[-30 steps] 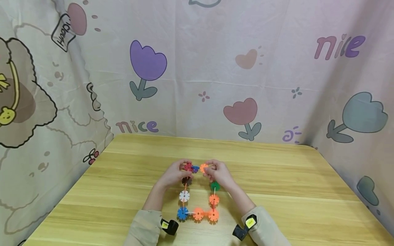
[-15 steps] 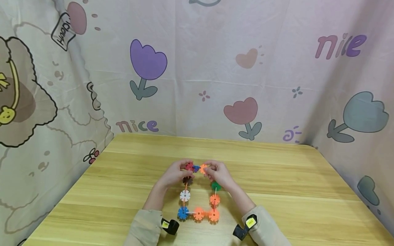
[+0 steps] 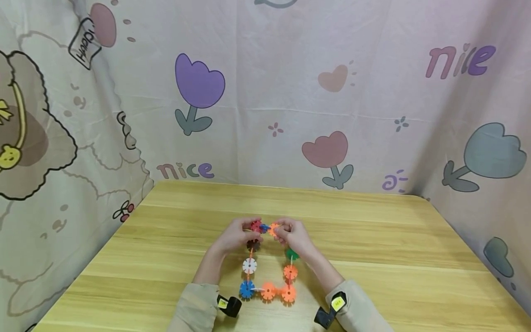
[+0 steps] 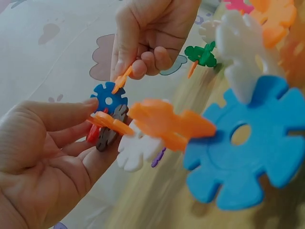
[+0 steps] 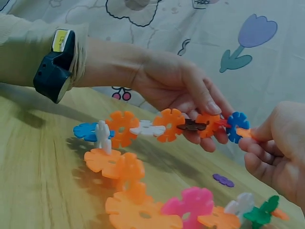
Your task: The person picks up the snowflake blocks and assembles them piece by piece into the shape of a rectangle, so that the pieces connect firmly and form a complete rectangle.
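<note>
Slotted plastic snowflake discs are joined into a four-sided chain over the table. At its far left corner, my left hand (image 3: 233, 236) holds the chain near a red disc (image 3: 256, 226). Beside that, a blue disc (image 5: 234, 127) sticks out past the left fingertips. My right hand (image 3: 296, 235) pinches an orange disc (image 4: 122, 80) between thumb and fingers, its edge against the blue disc. Whether it sits in a slot is hard to tell. Down the left side run a brown disc (image 4: 110, 131), a white disc (image 3: 250, 266) and a corner blue disc (image 3: 246, 289).
The chain's near side has orange discs (image 3: 268, 291), and its right side continues with a pink disc (image 5: 193, 205) and a green disc (image 5: 263, 213). A loose purple disc (image 5: 223, 180) lies on the wooden table (image 3: 166, 258). A printed cloth (image 3: 265, 92) hangs behind.
The gap between the blue disc and the orange disc has narrowed until they meet. My left hand has shifted slightly right; the right side of the chain has moved a little nearer the viewer.
</note>
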{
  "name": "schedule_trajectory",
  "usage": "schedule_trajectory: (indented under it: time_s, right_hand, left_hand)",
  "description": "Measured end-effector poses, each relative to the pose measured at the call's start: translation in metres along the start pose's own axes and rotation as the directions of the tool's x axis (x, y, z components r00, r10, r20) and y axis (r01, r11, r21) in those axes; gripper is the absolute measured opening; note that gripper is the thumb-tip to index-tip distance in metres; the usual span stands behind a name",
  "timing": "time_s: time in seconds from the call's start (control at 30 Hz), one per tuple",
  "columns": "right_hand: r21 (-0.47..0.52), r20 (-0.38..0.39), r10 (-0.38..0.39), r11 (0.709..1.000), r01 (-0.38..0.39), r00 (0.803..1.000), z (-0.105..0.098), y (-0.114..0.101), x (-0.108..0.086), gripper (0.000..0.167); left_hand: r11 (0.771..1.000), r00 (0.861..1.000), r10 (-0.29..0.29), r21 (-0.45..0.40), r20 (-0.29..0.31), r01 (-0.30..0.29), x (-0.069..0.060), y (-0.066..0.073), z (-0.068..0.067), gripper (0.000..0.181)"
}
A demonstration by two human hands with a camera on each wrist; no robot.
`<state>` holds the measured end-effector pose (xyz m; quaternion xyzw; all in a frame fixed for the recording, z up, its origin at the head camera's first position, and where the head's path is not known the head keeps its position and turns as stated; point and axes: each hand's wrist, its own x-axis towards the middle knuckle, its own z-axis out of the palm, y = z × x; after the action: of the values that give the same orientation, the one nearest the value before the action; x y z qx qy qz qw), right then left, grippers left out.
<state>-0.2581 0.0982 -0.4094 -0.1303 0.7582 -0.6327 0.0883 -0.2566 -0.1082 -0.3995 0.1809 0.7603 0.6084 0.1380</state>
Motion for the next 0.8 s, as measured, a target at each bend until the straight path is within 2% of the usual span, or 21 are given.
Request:
schedule_trajectory:
  time_s: [0.2,0.3,0.47,0.63,0.8]
  right_hand:
    - [-0.027,0.015,-0.027,0.999,0.027,1.0,0.0001,0.0012,0.0013,0.035]
    - [-0.072,0.047,-0.046,0.996,0.05,0.998,-0.0008,0.0018,0.0021,0.035]
    - [-0.119,0.112,-0.07,0.989,0.083,0.991,-0.0027,0.0009,0.0015,0.036]
    - [-0.082,0.116,-0.055,0.995,0.065,0.992,-0.0039,-0.0007,-0.0003,0.03]
    - [-0.008,0.09,-0.024,1.0,0.025,0.996,-0.0037,-0.0013,0.0002,0.021]
  left_hand:
    - [0.999,1.0,-0.018,-0.029,-0.01,0.018,0.001,-0.0014,0.0002,0.052]
    - [0.999,1.0,-0.024,-0.046,-0.011,0.024,0.0021,-0.0028,0.0015,0.049]
    - [1.0,1.0,-0.013,-0.017,-0.015,0.013,0.0038,-0.0051,0.0032,0.045]
    - [1.0,1.0,-0.005,0.029,-0.011,0.005,0.0041,-0.0061,0.0047,0.048]
    - [1.0,1.0,0.003,0.021,0.008,-0.004,0.0039,-0.0042,0.0058,0.054]
